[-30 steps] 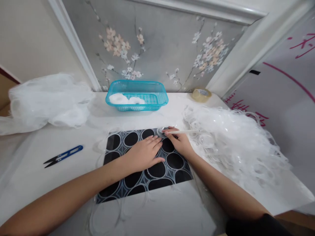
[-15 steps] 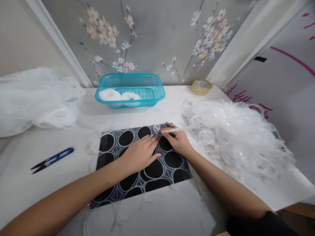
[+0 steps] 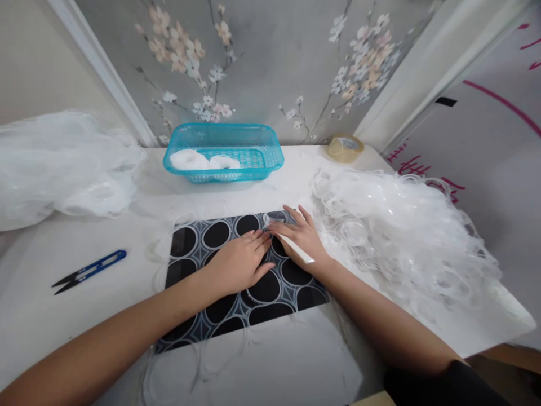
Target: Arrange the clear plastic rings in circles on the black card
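White tabletop [image 3: 139, 242] reaches a grey flowered wall [image 3: 270, 67] beyond the left hand [image 3: 239, 262], which lies flat on the black-and-grey mat [image 3: 270, 314], fingers together, thumb apart. Just beside its fingertips, the right hand [image 3: 306, 237] pinches a slim, straight, white stick [image 3: 298, 249] slanting back toward the wrist, outer fingers fanned; a pink-lettered board [image 3: 486, 135] stands to its right.

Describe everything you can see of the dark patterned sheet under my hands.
The dark patterned sheet lies flat and slightly askew on the white tabletop. It is roughly rectangular, with rows of large black circles ringed in pale grey and blue-grey star shapes between them. It looks smooth, though its material is unclear. Your left hand rests over its middle; your right hand, holding a white strip, covers part of its far right.
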Demonstrator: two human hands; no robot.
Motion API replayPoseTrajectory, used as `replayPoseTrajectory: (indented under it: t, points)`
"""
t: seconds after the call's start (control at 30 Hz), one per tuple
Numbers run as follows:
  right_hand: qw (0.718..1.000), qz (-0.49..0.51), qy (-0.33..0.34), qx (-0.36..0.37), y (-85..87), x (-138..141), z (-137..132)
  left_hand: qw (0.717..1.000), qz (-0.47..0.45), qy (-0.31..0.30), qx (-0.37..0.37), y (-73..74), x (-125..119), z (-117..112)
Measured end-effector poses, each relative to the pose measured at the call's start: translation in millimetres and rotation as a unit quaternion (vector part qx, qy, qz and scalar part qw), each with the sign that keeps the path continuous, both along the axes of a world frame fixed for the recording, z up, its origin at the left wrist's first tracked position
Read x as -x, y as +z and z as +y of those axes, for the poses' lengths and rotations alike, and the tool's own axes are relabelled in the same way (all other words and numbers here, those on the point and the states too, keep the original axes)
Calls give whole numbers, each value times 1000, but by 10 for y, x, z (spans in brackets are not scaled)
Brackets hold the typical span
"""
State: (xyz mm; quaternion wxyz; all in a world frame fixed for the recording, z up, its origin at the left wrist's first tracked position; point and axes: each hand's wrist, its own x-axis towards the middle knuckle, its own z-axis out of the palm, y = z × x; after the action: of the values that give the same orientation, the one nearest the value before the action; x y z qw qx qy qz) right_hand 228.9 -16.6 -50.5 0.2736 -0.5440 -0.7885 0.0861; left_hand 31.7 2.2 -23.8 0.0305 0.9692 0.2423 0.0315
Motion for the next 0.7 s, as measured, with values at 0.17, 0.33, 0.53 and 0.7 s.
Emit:
replayPoseTrajectory:
  t: [0.17, 0.33, 0.53, 0.7]
  points:
    - [977, 57, -169, -115, 146, -359, 126, 1000, -14, -5, -6, -44, 25, 12]
    - [938, 196, -253, -132, 167, -589, 59, 999, -21, -12, -28, -75, 58, 19]
    - [941, 288, -175, 25, 51, -431, 76, 999, -16, -7, -36, -23, 70, 46]
    - [931, 321, -164, 66, 28, -447, 99, 1000, 0, 18, -1, 142, -20, 155]
